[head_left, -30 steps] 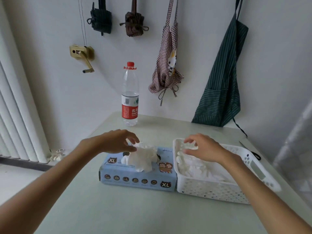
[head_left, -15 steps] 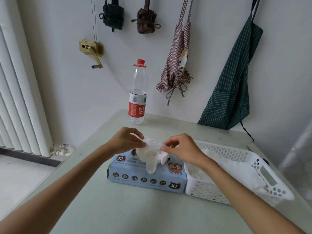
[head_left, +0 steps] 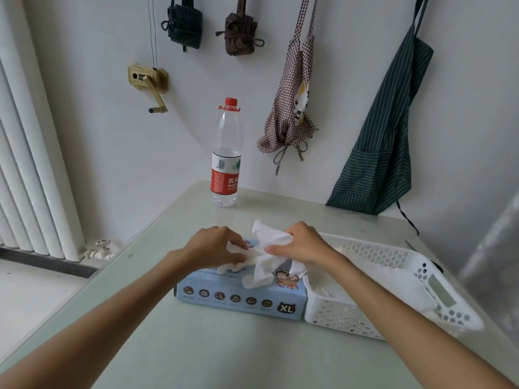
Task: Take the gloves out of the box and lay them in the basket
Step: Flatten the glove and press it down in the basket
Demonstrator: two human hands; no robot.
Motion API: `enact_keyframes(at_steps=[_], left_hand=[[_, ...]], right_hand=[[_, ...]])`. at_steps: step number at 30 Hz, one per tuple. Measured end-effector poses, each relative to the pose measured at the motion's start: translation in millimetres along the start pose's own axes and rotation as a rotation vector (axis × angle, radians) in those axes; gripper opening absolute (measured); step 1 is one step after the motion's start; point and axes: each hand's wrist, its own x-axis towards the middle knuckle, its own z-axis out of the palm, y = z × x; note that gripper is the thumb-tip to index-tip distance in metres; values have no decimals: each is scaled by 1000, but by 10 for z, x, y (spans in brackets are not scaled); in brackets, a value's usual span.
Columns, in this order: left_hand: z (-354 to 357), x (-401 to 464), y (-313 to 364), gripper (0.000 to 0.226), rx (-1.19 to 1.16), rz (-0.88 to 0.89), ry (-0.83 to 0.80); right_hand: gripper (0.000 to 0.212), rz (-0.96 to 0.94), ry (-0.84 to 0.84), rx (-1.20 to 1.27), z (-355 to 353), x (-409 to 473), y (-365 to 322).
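White glove (head_left: 265, 255) is held above the box (head_left: 241, 297), one end drooping over the box top. Left hand (head_left: 213, 248) pinches its left part, right hand (head_left: 302, 244) grips its right part, fingers curled on it. Box is blue, marked XL, mid-table, touching the white basket (head_left: 398, 256) to its right. More gloves (head_left: 393, 279) lie in the basket. Water bottle (head_left: 226, 155) stands at the table (head_left: 196, 346) far edge by the wall.
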Motion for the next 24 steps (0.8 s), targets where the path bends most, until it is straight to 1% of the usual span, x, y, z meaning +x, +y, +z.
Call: enact_keyframes(at_steps=[1,2,4,6,7,9,10,11,13,15,16,17,18,19,20,21,22,23,24], left_hand=[[10,4,-4,30,25,-9,28],[-12,26,-11,29,40,-8,48],[-25,36,-17,27,16,-4,62],[-40,44,-42,26,-48,-6,57],[-48,53,-47,26,-56,-6,53],[-30,68,-63,26,-24,-14,34],[-18,74,-68,26,-4,-19,18],[-9,80,-75,26,5,-27,-4],[-23,88,-88,26,15,-36,-29],[-103,95,-52,27,-26,-18,20],[-157,98,-16,31,-105,3,74],[-213,99,52,42,-219,37,121],[-289,95,159,58,-333,91,135],[-356,95,278,73,-414,154,95],[-408,92,416,83,-449,211,13],[-434,94,572,86,-446,252,-90],[-434,103,708,82,-420,274,-187],[-414,119,812,77,-398,279,-250],[-392,139,905,72,-402,275,-269]], right_hand=[[37,-34,60,-3,1,1,-7],[33,-53,125,85,-59,4,-9],[13,-53,238,387,-212,-23,62],[19,-40,258,512,-321,-71,163],[17,-40,279,563,-355,-97,221],[14,-8,376,732,-422,-123,304],[17,15,389,813,-472,-129,332],[21,35,344,853,-533,-148,348],[24,32,139,805,-636,-210,378],[24,-8,-9,726,-707,-282,400],[26,-35,-48,723,-737,-316,406],[28,-62,-81,734,-768,-350,417],[31,-92,-116,749,-803,-384,419],[32,-115,-150,752,-827,-417,417],[32,-132,-176,744,-842,-445,414],[31,-148,-190,732,-864,-479,421],[31,-158,-191,727,-878,-503,429],[32,-165,-183,729,-894,-524,440],[34,-171,-171,735,-922,-552,468]])
